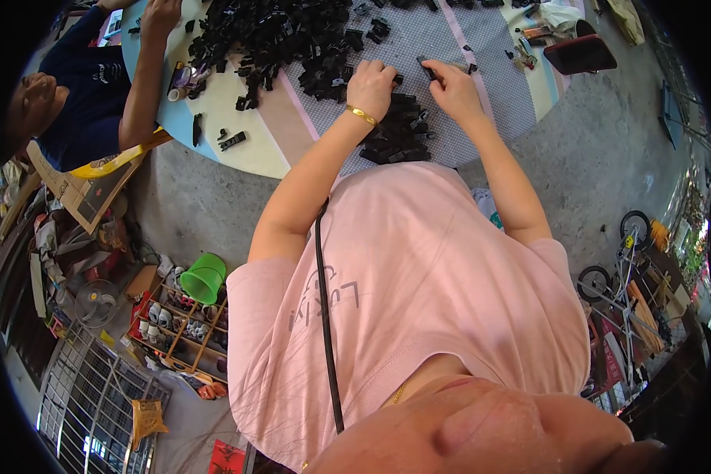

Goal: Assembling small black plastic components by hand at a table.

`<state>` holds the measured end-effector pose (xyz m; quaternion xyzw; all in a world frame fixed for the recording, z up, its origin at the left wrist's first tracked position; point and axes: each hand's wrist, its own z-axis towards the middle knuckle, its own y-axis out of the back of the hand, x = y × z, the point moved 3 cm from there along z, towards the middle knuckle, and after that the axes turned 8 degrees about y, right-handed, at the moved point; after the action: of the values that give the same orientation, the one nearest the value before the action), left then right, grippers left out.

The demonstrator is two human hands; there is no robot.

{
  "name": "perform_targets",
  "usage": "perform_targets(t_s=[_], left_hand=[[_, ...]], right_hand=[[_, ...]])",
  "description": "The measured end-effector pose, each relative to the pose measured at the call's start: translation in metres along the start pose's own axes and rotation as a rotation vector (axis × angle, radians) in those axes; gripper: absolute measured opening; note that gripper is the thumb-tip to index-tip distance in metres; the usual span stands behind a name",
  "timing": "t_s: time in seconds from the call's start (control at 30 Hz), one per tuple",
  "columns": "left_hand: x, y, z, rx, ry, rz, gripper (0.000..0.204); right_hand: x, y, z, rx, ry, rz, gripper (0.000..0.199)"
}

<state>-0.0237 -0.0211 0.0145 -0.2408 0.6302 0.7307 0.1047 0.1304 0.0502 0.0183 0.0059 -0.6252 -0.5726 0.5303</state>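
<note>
Both my hands are over the table's near side. My left hand (pixel 370 88), with a gold bracelet on its wrist, is closed, and a small black plastic part (pixel 398 80) shows at its fingertips. My right hand (pixel 456 91) pinches a narrow black plastic clip (pixel 426 69) between thumb and fingers. A small pile of black parts (pixel 399 134) lies between my forearms, close to my body. Beyond my left hand spreads a large heap of similar black parts (pixel 268 47). Their exact kind is too small to make out.
The round table (pixel 292 130) has a striped cloth. A dark red phone (pixel 581 55) stands at its right edge near a white plastic bag (pixel 559 16). At the far left sits another person (pixel 87 95), arm over the table. Loose black parts (pixel 232 141) lie left.
</note>
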Motion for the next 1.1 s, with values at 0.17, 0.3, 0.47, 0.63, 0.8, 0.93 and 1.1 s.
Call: perform_targets(t_s=[0.17,0.3,0.47,0.63,0.8,0.93,1.1], left_hand=[[0.002,0.004,0.001,-0.001,0.046,-0.076,0.02],[0.008,0.015,-0.001,-0.08,0.235,-0.296,0.018],[0.02,0.02,-0.002,0.194,0.71,-0.707,0.016],[0.017,0.007,0.005,0.367,0.726,-0.62,0.021],[0.014,0.003,0.01,0.437,0.837,-0.637,0.019],[0.014,0.003,0.014,0.493,0.866,-0.633,0.019],[0.016,-0.004,0.015,0.492,0.801,-0.697,0.015]], right_hand=[[0.01,-0.007,0.001,0.051,-0.089,-0.151,0.031],[-0.008,-0.013,0.004,-0.034,-0.092,-0.129,0.031],[0.023,-0.008,0.012,0.059,-0.134,0.262,0.021],[0.03,-0.018,0.01,0.113,0.055,0.084,0.02],[0.021,-0.022,0.011,0.108,-0.029,0.101,0.019],[0.005,-0.033,0.008,0.139,-0.29,0.367,0.02],[-0.004,-0.041,0.005,0.18,-0.635,0.716,0.02]])
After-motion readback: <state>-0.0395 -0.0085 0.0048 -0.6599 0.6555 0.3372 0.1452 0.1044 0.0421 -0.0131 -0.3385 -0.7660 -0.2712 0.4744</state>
